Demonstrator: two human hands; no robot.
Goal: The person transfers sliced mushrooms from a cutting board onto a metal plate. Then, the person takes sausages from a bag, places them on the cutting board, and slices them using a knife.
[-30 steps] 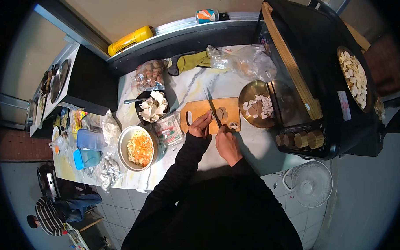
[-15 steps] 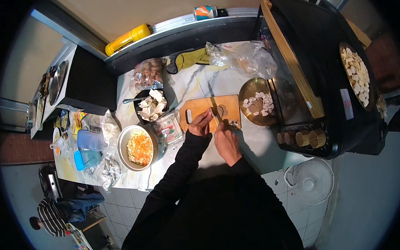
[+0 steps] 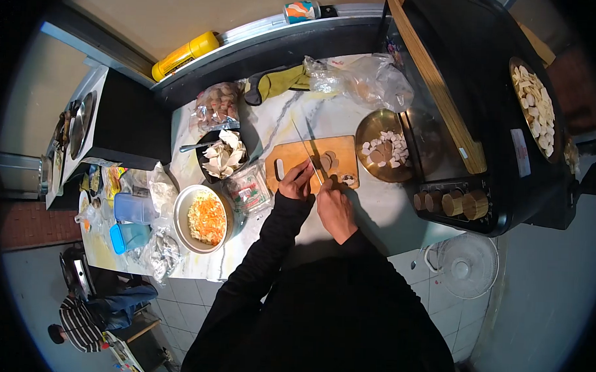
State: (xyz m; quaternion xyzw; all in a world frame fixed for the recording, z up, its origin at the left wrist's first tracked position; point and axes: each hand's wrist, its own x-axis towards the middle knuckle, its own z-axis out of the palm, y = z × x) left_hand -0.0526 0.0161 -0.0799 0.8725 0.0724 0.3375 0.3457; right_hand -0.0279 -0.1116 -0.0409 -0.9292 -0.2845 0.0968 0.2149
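My right hand (image 3: 336, 212) is closed round the handle of a knife (image 3: 306, 144), whose long blade points away from me over a wooden cutting board (image 3: 286, 153). Close against the blade's left side, the bent fingers of my left hand (image 3: 296, 181) are pressed together. They hold a small piece of food that they mostly hide. Several thin round brown slices (image 3: 329, 161) lie on the board just right of the blade. To the right of the board, a golden metal plate (image 3: 369, 129) holds pale chopped pieces (image 3: 394, 147) and brown slices.
Left of the board stand a black bowl (image 3: 210, 175) of whitish folded pieces and a pot (image 3: 179, 218) of shredded vegetables. Behind lie a bag of brown balls (image 3: 217, 104) and a green-black cloth (image 3: 282, 86). A black oven (image 3: 455, 185) stands right. Another person (image 3: 83, 323) is at lower left.
The view has shifted slightly. My left hand stays beside the blade and my right hand keeps its hold on the knife. The brown slices still lie right of the blade.
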